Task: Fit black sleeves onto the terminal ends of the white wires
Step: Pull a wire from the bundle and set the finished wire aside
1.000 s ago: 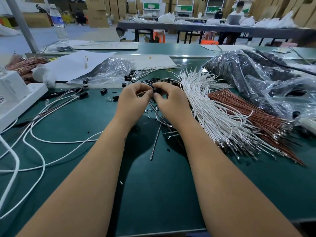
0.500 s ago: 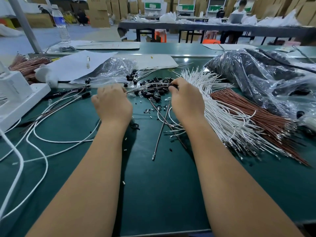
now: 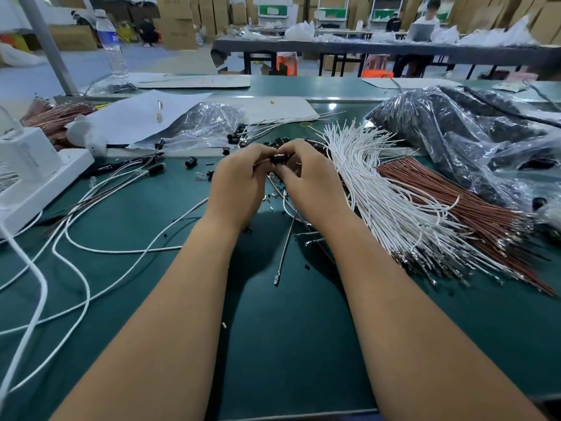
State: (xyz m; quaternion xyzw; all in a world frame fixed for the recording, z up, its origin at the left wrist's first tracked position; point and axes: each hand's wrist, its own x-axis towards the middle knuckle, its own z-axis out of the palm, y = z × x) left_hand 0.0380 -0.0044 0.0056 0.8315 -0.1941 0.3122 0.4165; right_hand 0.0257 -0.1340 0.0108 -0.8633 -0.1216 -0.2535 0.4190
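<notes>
Both hands meet over the middle of the green counter (image 3: 273, 344), fingers curled in toward each other. The left hand (image 3: 239, 183) and the right hand (image 3: 309, 183) together pinch a small black sleeve (image 3: 277, 158) between their fingertips, held just above the counter; a thin wire seems to run out of the grip, though its end is hidden by the fingers. Just to the right lies a thick fanned bundle of white wires (image 3: 385, 202), its metal terminal ends toward the near side, with a bundle of brown wires (image 3: 455, 202) beside it. More loose black sleeves (image 3: 190, 161) are scattered beyond and left of the hands, near a crumpled clear plastic bag (image 3: 209, 123). Long white cables (image 3: 76, 238) loop across the left of the counter
</notes>
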